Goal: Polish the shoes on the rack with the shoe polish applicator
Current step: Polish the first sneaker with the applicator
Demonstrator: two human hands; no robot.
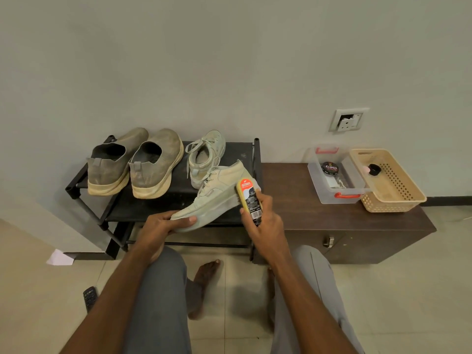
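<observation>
My left hand grips the toe of a pale green lace-up shoe, tilted on its side above the front of the black shoe rack. My right hand holds the yellow shoe polish applicator, whose sponge side lies against the shoe's sole edge near the heel. The matching pale green shoe stands on the rack behind it. At the rack's left stands a pair of grey-brown slip-on shoes, heels toward me.
A dark wooden cabinet adjoins the rack on the right. On it stand a clear box holding a round polish tin and a beige basket with a black-capped item. A remote lies on the floor by my knees.
</observation>
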